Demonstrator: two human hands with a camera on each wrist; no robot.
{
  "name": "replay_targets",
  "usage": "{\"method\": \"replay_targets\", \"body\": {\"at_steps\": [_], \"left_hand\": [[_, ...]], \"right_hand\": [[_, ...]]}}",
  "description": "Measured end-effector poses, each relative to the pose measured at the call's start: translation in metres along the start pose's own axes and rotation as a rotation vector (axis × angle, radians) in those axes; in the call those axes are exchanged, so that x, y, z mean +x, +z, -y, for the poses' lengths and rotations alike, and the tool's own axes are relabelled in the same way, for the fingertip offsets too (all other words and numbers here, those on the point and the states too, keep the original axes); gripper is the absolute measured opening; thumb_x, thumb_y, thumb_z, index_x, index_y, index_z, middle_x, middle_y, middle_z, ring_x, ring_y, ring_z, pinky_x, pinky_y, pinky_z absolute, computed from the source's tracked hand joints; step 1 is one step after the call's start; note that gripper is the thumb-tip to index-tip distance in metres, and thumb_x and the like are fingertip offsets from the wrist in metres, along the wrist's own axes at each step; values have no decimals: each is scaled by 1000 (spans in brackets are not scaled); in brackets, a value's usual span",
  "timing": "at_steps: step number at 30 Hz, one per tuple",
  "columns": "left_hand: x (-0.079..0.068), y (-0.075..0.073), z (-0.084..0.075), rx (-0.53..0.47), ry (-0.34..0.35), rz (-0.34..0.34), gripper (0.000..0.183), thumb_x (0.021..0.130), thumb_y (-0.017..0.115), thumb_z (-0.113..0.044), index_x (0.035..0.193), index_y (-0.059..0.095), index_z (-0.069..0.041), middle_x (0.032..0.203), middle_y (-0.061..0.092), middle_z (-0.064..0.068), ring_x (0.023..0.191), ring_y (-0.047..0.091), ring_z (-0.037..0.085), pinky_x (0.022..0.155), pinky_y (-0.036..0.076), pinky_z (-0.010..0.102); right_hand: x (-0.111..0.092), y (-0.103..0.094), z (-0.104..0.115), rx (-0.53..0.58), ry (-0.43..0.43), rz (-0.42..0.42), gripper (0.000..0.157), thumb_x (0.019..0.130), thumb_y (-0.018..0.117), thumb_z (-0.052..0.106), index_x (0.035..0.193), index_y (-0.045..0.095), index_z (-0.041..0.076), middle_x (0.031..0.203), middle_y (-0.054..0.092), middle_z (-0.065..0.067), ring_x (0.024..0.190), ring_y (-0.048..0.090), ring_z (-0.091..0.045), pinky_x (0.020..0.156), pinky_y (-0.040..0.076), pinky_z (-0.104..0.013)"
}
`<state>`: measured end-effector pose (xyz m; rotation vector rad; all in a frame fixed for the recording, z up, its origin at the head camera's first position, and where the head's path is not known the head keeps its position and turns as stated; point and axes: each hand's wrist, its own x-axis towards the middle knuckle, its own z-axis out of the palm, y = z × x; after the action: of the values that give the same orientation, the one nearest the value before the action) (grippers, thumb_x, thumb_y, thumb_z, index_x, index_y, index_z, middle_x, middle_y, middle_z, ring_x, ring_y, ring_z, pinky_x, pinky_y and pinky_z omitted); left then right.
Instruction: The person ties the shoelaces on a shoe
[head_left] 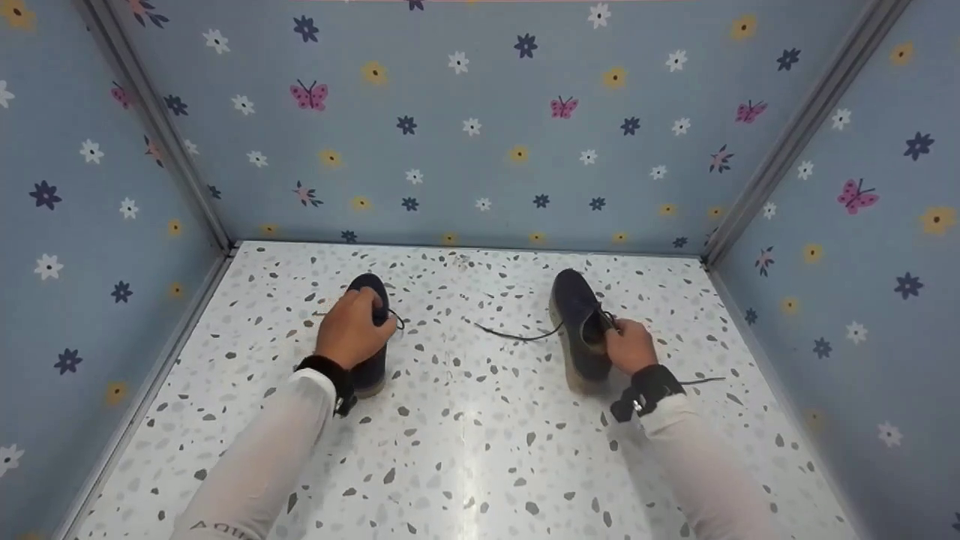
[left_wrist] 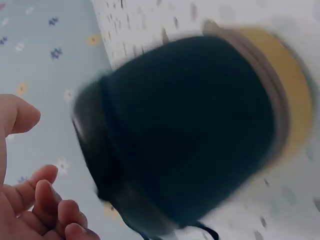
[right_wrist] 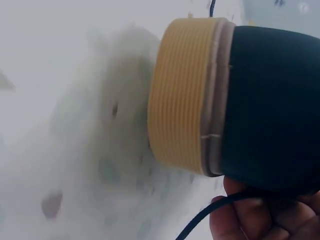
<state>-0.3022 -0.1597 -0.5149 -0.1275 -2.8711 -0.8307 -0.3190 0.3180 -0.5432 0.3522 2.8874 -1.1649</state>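
Two dark navy lace-up shoes with tan soles are before me, toes toward the far wall. My left hand (head_left: 352, 326) is over the left shoe (head_left: 370, 371). In the left wrist view, that shoe (left_wrist: 190, 125) is blurred, and the thumb and bent fingers stand apart from each other beside it. My right hand (head_left: 631, 346) grips the side of the right shoe (head_left: 574, 300) near its opening. In the right wrist view, curled fingers lie against the upper of that shoe (right_wrist: 270, 105), whose sole is ribbed. A loose lace (head_left: 517, 337) trails left from it.
The speckled white floor (head_left: 465, 420) extends between and around the shoes. Blue-grey panels with flowers and butterflies enclose it: a back wall (head_left: 465, 97), a left wall (head_left: 82, 247) and a right wall (head_left: 847, 255). Another lace end (head_left: 703, 381) lies beyond my right wrist.
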Motion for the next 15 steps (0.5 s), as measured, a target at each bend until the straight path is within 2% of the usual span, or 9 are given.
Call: {"method": "replay_targets", "body": {"at_steps": [4,8,11,15], "left_hand": [[0,15,-25,-23,132,-1,27,95,71,-31,108,67,-8,102,66,12,90,61,27,81,53,43],[-3,31,-48,-74,240,69,20,97,70,-27,107,69,-10,101,69,11,91,62,25,81,53,42],[-6,44,-62,-104,280,141,20,98,70,-27,109,70,-10,103,69,10,93,62,23,84,53,42],[-8,60,-76,-135,298,214,23,98,70,-29,111,72,-9,105,69,9,96,63,24,87,53,42]], "right_hand": [[-14,7,15,39,-28,4,37,103,46,19,123,70,-1,101,72,-16,86,65,-24,70,50,-29],[-30,14,29,81,-30,28,39,102,46,17,127,69,-1,104,73,-15,89,66,-23,73,52,-29],[-40,19,39,104,-54,35,37,101,47,16,124,71,-1,102,74,-14,87,66,-22,73,52,-29],[-54,26,50,126,-97,50,34,101,48,15,119,73,0,100,74,-14,86,65,-21,72,51,-28]]}}
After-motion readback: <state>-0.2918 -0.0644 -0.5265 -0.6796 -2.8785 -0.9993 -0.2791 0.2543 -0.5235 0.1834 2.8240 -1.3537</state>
